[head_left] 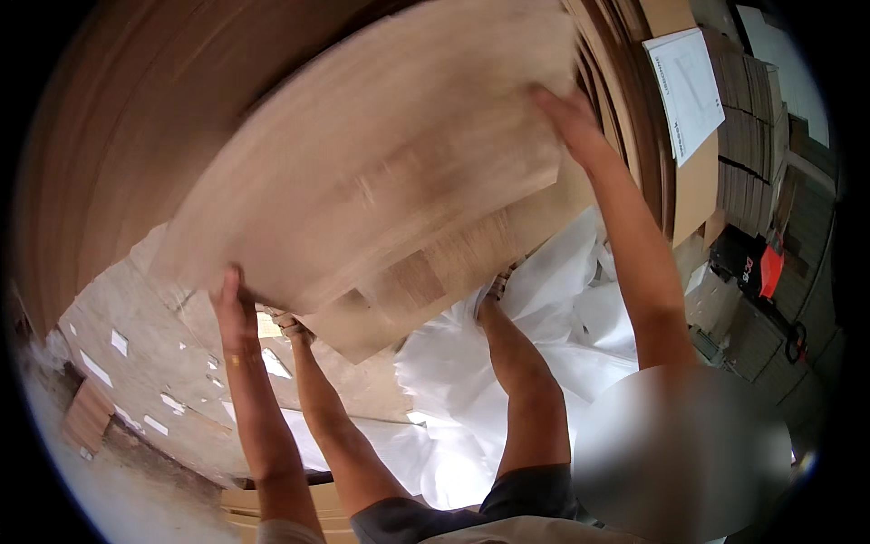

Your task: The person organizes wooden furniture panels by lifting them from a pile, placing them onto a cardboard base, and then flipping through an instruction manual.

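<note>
A large brown cardboard sheet (381,154), smeared by motion, stretches slantwise between my hands above the floor. My left hand (234,313) grips its lower left edge, thumb up along the face. At its upper right edge my right hand (571,122) is closed round the border, with the fingers behind the sheet partly hidden. Beneath it, another brown sheet (362,331) lies on the floor by my feet. Tall brown cardboard sheets (100,163) stand close beyond on the left, with more edges showing near my right hand.
Crumpled white wrapping sheet (553,335) spreads around my legs. Paper scraps (120,343) litter the floor at left. To the right are a printed white paper (686,91) on cardboard, flat cardboard stacks (748,118) and a red and black machine part (770,270). A blurred patch covers the lower right.
</note>
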The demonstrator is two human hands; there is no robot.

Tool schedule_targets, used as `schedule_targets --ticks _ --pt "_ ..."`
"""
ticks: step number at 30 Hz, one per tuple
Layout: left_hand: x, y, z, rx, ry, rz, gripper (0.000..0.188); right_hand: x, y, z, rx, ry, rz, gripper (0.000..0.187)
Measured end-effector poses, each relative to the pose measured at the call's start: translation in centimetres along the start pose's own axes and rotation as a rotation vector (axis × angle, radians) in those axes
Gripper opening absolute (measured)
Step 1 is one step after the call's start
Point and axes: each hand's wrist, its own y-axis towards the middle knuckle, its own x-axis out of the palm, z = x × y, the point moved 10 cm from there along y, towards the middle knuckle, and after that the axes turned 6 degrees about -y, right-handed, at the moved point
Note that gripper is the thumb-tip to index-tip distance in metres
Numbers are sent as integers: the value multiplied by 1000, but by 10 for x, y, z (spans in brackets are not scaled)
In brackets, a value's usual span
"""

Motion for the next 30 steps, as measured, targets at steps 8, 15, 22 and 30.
schedule_targets --ticks 8,15,22,30 --pt "61 -103 77 482 302 -294 47 -44 -126 -33 -519 168 -192 37" --pt "64 -90 25 231 328 -402 70 -37 -140 34 -303 292 56 50" --pt "75 -90 32 265 367 -466 75 -27 -137 34 -273 179 -41 51" --pt "48 -81 22 239 123 -384 74 -28 -149 58 -248 54 -55 44"
